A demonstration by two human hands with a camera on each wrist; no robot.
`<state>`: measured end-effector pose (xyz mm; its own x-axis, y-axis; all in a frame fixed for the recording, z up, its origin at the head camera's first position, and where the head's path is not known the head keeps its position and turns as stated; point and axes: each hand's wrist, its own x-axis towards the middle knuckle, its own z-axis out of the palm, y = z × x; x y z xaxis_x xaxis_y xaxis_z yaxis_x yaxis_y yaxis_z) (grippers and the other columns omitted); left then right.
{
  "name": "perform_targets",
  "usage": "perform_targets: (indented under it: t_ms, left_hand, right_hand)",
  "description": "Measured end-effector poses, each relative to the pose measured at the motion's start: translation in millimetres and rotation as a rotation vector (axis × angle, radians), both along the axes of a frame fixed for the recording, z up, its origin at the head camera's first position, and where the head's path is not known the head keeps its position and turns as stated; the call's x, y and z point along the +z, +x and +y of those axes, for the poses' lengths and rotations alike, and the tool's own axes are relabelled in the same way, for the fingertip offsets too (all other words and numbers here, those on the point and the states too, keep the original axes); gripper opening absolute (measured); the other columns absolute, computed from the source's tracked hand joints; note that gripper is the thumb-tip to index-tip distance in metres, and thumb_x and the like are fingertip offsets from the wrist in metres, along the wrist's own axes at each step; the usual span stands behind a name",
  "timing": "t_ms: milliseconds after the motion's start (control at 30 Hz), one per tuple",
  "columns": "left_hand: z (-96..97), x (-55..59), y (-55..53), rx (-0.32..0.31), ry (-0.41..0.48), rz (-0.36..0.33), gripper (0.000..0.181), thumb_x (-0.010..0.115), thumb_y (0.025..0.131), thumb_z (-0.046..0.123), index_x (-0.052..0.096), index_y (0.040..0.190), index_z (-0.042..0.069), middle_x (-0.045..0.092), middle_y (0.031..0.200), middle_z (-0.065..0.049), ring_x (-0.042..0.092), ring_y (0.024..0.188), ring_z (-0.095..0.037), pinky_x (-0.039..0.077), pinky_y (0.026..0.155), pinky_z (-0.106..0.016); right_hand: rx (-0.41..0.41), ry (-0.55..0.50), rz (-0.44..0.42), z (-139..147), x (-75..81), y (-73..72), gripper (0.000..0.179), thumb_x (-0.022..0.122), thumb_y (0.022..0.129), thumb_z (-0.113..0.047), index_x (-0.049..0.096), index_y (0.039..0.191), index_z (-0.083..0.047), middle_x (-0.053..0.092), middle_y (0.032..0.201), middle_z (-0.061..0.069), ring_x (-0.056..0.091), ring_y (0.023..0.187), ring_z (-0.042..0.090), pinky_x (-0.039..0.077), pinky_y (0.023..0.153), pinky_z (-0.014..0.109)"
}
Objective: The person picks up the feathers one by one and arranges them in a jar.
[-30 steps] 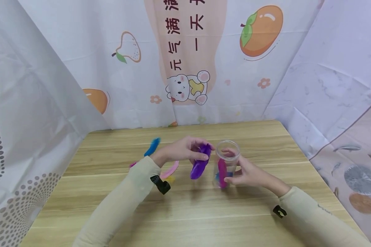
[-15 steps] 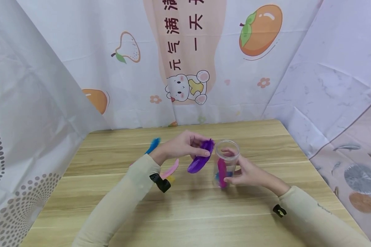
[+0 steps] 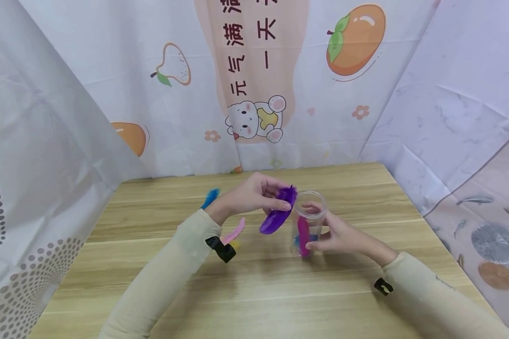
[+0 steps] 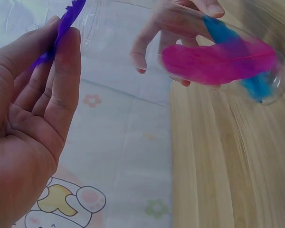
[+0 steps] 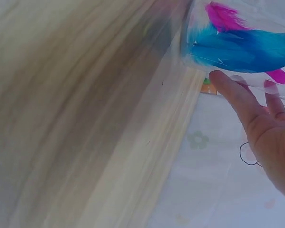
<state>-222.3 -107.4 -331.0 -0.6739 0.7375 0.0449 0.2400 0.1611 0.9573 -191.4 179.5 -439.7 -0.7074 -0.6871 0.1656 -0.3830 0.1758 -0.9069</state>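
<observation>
My left hand (image 3: 256,194) pinches a purple feather (image 3: 276,219) between thumb and fingers, just left of the jar's mouth and above the table. In the left wrist view the purple feather (image 4: 69,21) stands between thumb and forefinger. My right hand (image 3: 337,235) grips a clear jar (image 3: 311,207) around its side; the jar is upright and has no lid on. Inside it are a magenta feather (image 4: 218,61) and a blue feather (image 5: 247,50), which cross each other. The right fingers behind the jar show through its wall.
Left of the jar, partly behind the left arm, lie a blue feather (image 3: 210,197), a pink feather (image 3: 235,230) and a yellow feather (image 3: 235,244) on the wooden table (image 3: 254,296). A printed curtain (image 3: 174,117) hangs along the table's back edge.
My left hand has risen slightly and moved right with the purple feather, whose upper end is now closer to the jar's rim. The right hand and jar have stayed nearly still.
</observation>
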Motion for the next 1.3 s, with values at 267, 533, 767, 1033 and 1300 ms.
perform_targets:
  t_ms: [267,533,767,1033,1300]
  left_hand:
    - [2.9,7.0,1.0,-0.017,0.02,0.014,0.033,0.073,0.094,0.009,0.069,0.126,0.004,0.075,0.095,-0.012,0.073,0.081,-0.032,0.061,0.066,-0.046]
    - [6.7,14.8,2.2,-0.024,0.034,0.024,0.031,0.072,0.095,0.008,0.069,0.126,0.002,0.076,0.098,-0.011,0.073,0.082,-0.031,0.061,0.068,-0.048]
    - [7.1,16.1,2.4,-0.015,0.045,0.017,0.025,0.068,0.099,0.013,0.071,0.122,0.003,0.075,0.093,-0.013,0.072,0.078,-0.032,0.061,0.068,-0.05]
    - [9.2,22.2,2.0,-0.015,0.053,0.01,0.031,0.066,0.1,0.011,0.066,0.129,0.001,0.074,0.101,-0.015,0.072,0.085,-0.034,0.061,0.072,-0.05]
    - [13.6,27.7,1.6,-0.056,0.08,0.047,0.031,0.066,0.099,0.009,0.066,0.129,0.001,0.074,0.099,-0.015,0.072,0.086,-0.033,0.061,0.072,-0.049]
  right_hand:
    - [0.055,0.033,-0.094,-1,8.8,-3.6,0.09,0.084,0.085,-0.011,0.027,0.154,-0.013,0.054,0.142,0.019,0.052,0.128,0.042,0.056,0.092,0.048]
    - [0.08,0.095,-0.06,-1,16.5,-7.5,0.084,0.083,0.085,-0.014,0.03,0.15,-0.008,0.06,0.137,0.019,0.056,0.128,0.033,0.039,0.107,0.06]
    - [0.061,0.054,-0.1,-1,9.8,-4.0,0.097,0.086,0.082,-0.012,0.021,0.154,-0.011,0.055,0.143,0.019,0.051,0.132,0.038,0.04,0.107,0.063]
    - [0.053,-0.014,-0.172,-4,6.6,3.0,0.094,0.084,0.083,-0.006,0.02,0.152,-0.007,0.044,0.145,0.025,0.043,0.133,0.046,0.055,0.095,0.05]
    - [0.05,-0.028,-0.123,-4,4.7,3.8,0.091,0.082,0.085,-0.005,0.02,0.151,-0.007,0.037,0.149,0.031,0.047,0.129,0.051,0.059,0.087,0.045]
